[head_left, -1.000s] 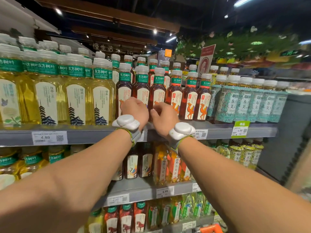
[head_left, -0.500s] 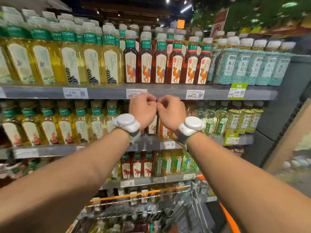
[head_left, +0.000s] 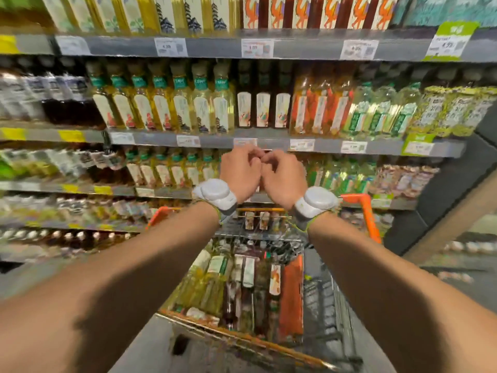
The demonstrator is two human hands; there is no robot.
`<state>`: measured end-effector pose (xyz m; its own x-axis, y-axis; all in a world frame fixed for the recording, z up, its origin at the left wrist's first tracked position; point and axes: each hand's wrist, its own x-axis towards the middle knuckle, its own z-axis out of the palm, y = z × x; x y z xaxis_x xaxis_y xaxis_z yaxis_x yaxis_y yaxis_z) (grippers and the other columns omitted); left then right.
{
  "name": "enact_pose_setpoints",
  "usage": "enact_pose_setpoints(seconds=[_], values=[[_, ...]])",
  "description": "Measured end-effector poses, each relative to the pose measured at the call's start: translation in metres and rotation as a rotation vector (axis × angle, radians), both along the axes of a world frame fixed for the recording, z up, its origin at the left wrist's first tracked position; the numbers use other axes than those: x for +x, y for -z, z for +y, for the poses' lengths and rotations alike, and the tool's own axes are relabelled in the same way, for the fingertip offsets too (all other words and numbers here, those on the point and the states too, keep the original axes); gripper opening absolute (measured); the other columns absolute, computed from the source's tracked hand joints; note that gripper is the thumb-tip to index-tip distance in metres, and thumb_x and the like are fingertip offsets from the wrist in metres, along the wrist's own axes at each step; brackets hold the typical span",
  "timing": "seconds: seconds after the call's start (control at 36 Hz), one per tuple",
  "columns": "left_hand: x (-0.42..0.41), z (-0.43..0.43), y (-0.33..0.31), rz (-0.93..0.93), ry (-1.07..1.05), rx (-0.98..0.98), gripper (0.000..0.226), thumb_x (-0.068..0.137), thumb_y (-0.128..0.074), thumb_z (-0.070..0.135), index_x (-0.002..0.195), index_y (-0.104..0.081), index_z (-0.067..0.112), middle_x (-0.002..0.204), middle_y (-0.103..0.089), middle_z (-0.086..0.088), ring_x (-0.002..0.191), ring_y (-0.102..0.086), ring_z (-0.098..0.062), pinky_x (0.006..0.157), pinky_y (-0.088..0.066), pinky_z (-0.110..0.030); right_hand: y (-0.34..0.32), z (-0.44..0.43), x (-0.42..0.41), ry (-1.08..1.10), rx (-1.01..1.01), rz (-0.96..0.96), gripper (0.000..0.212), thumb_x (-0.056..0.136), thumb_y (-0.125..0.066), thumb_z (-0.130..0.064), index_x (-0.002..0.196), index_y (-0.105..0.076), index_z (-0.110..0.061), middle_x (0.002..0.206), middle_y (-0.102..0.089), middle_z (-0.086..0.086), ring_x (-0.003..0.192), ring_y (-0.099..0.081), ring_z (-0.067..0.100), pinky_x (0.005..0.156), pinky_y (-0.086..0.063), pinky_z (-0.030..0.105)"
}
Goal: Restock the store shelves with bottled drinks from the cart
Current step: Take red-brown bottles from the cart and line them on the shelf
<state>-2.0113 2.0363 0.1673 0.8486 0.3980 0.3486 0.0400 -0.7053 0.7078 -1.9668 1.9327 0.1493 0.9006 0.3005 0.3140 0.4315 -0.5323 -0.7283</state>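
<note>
My left hand (head_left: pixel 240 172) and my right hand (head_left: pixel 283 176) are held out side by side in front of the shelves, knuckles touching, fingers curled, with nothing in them. Each wrist carries a white band. Below them stands a wire cart (head_left: pixel 326 297) with orange trim. Inside it lie several bottled drinks (head_left: pixel 242 286), yellow tea and dark tea, on their sides. The shelves (head_left: pixel 269 143) behind the hands hold rows of yellow tea bottles (head_left: pixel 172 103) and dark tea bottles (head_left: pixel 262 103). The picture is blurred by motion.
Price tags run along the grey shelf edges; a green tag (head_left: pixel 451 40) hangs at the upper right. Green and orange bottles (head_left: pixel 349 109) fill the right of the middle shelf. A dark panel (head_left: pixel 443 200) closes the shelving on the right. Grey floor lies around the cart.
The view has tilted down: the top shelf slid up out of sight and the cart with its bottles came into view. Both hands stay together, curled and empty.
</note>
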Motion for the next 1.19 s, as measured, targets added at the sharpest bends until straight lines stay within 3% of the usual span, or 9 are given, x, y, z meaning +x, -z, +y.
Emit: enact_pose_setpoints(seconds=[0.14,0.28,0.39,0.47,0.67,0.81,0.94,1.06,1.19], values=[[-0.036,0.017,0.021,0.017,-0.006,0.004,0.025,0.092,-0.055,0.005,0.102,-0.076,0.015,0.095,-0.075,-0.003,0.093,-0.066,-0.022,0.083,-0.050,-0.033,0.023,0.016,-0.033,-0.052,-0.029,-0.006,0.019,0.094,-0.053,-0.022,0.105,-0.068,-0.019,0.092,-0.071,0.002,0.088,-0.064,0.027,0.075,-0.052,0.038],[-0.066,0.042,0.042,0.034,-0.024,0.019,0.025,0.093,-0.055,0.005,0.105,-0.075,0.013,0.104,-0.074,-0.005,0.099,-0.065,-0.023,0.086,-0.048,-0.029,0.046,0.039,-0.057,-0.063,-0.048,-0.048,0.017,0.092,-0.056,-0.016,0.103,-0.068,-0.016,0.086,-0.064,-0.003,0.082,-0.058,0.020,0.068,-0.035,0.028],[-0.089,0.077,0.064,0.094,-0.028,0.033,0.026,0.095,-0.053,0.006,0.111,-0.073,0.010,0.108,-0.073,-0.007,0.100,-0.065,-0.024,0.082,-0.044,-0.026,0.068,0.067,-0.079,-0.078,-0.081,-0.029,0.005,0.091,-0.059,-0.023,0.095,-0.062,-0.025,0.072,-0.055,-0.016,0.063,-0.052,0.011,0.055,-0.031,0.030],[-0.109,0.113,0.082,0.140,-0.087,0.022,0.026,0.094,-0.053,0.010,0.112,-0.072,0.013,0.105,-0.073,-0.006,0.095,-0.065,-0.025,0.074,-0.037,-0.024,0.085,0.094,-0.099,-0.073,-0.094,-0.003,0.006,0.087,-0.055,-0.027,0.092,-0.055,-0.031,0.066,-0.051,-0.018,0.059,-0.047,-0.001,0.048,-0.028,0.022],[-0.163,0.181,0.123,0.143,-0.135,-0.043,0.038,0.082,-0.048,0.031,0.106,-0.075,0.019,0.085,-0.074,-0.005,0.083,-0.067,-0.025,0.067,-0.035,-0.023,0.114,0.161,-0.147,-0.115,-0.214,0.089,0.006,0.088,-0.057,-0.028,0.094,-0.056,-0.029,0.071,-0.050,-0.014,0.060,-0.047,0.011,0.051,-0.030,0.027],[-0.178,0.209,0.139,0.163,-0.070,-0.022,0.044,0.079,-0.043,0.029,0.106,-0.074,0.014,0.093,-0.075,-0.009,0.090,-0.065,-0.032,0.077,-0.048,-0.031,0.126,0.190,-0.173,-0.089,-0.232,0.150,0.014,0.090,-0.057,-0.019,0.102,-0.065,-0.018,0.095,-0.069,0.006,0.089,-0.062,0.032,0.072,-0.049,0.038],[-0.170,0.226,0.168,0.152,-0.043,-0.063,0.026,0.092,-0.053,0.003,0.108,-0.073,0.007,0.090,-0.073,-0.012,0.084,-0.063,-0.031,0.070,-0.043,-0.027,0.137,0.198,-0.175,-0.044,-0.220,0.208,0.020,0.094,-0.056,-0.019,0.112,-0.065,-0.015,0.097,-0.067,0.005,0.093,-0.063,0.030,0.079,-0.053,0.040],[-0.147,0.241,0.187,0.200,-0.071,-0.040,0.026,0.095,-0.054,0.010,0.110,-0.073,0.018,0.094,-0.073,-0.002,0.074,-0.058,-0.017,0.066,-0.038,-0.021,0.147,0.204,-0.155,-0.029,-0.233,0.254,0.021,0.095,-0.054,-0.018,0.112,-0.065,-0.015,0.101,-0.068,0.006,0.094,-0.061,0.029,0.079,-0.052,0.039],[-0.118,0.266,0.206,0.253,-0.097,-0.053,0.025,0.097,-0.055,0.016,0.116,-0.071,0.022,0.084,-0.068,0.001,0.072,-0.064,-0.026,0.060,-0.044,-0.028,0.167,0.223,-0.118,-0.050,-0.248,0.321,0.015,0.098,-0.052,-0.019,0.107,-0.064,-0.018,0.099,-0.068,0.004,0.086,-0.064,0.028,0.075,-0.056,0.040]])
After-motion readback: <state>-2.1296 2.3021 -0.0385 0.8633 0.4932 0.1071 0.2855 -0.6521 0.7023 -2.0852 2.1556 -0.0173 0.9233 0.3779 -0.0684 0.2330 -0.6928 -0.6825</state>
